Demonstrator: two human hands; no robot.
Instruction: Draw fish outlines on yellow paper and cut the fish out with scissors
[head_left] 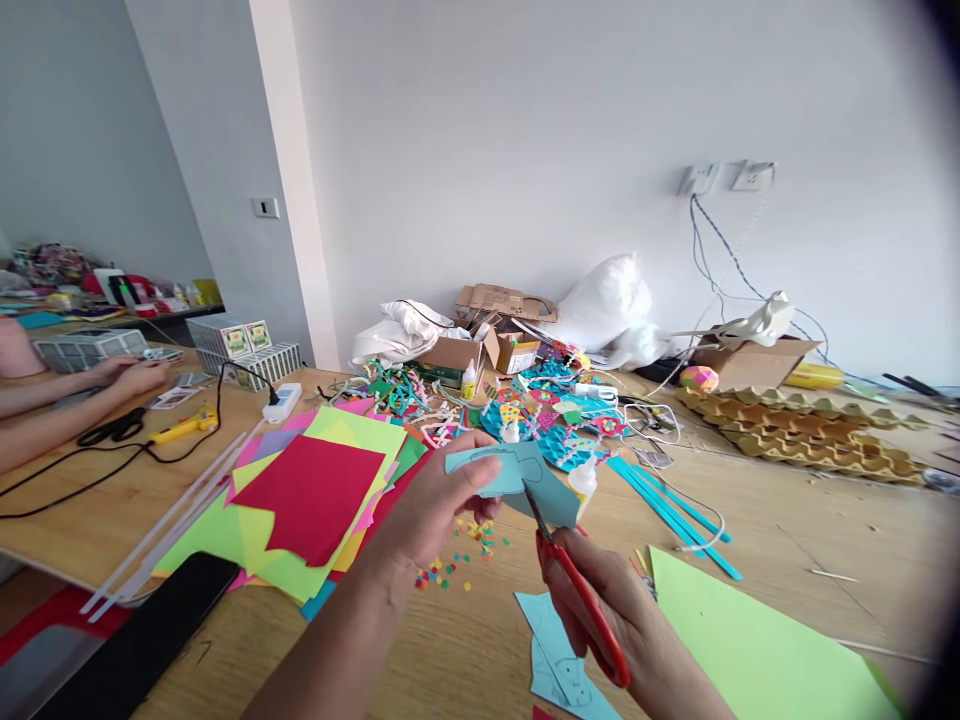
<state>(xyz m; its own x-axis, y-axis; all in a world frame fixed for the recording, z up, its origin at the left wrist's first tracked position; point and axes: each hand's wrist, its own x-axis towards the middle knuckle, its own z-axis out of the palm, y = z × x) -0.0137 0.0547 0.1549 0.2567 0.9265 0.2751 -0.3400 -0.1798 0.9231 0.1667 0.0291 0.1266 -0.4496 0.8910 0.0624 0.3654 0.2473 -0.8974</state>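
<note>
My left hand (pixel 457 485) pinches a piece of light blue paper (pixel 517 465) with a pencil outline drawn on it, holding it above the table. In my right hand (pixel 607 590) is a pair of scissors (pixel 589 600) with red handles. Its blades meet the paper's lower edge near the middle, and a flap of paper hangs to the right of them. Below my right hand, more blue paper pieces (pixel 559 660) with pencil drawings lie on the table. Small coloured paper dots (pixel 457 560) are scattered beneath my left hand.
Stacked coloured sheets (pixel 322 490) lie left, beside a black phone-like slab (pixel 142 640). A green sheet (pixel 750 630) is at right. Behind are glue bottles (pixel 583 485), paper scraps, cardboard boxes and egg trays (pixel 810 435). Another person's hands (pixel 135 375) are at far left, near a yellow glue gun (pixel 184 423).
</note>
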